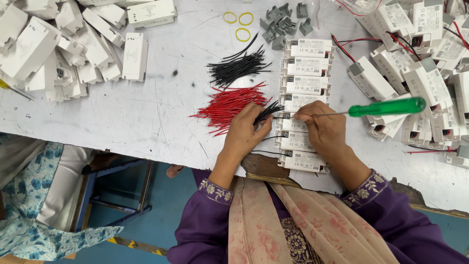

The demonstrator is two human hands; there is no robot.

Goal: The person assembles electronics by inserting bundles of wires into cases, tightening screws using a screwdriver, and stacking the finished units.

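- A small electronics assembly workshop.
- A scuffed white workbench [146, 112] carries piles of white plastic driver housings [63, 44].
- Bundles of cut red wires [227, 105] and black wires [237, 66] lie beside a column of labelled modules [307, 83].

Both forearms extended forward from purple embroidered cuffs and converged toward the centre. The left hand [243, 131] lay palm down, wrist slightly bent, with fingers curled in a pinch at the fingertips. The right hand [323, 128] was closed in a grip, knuckles up, thumb directed toward the left hand.
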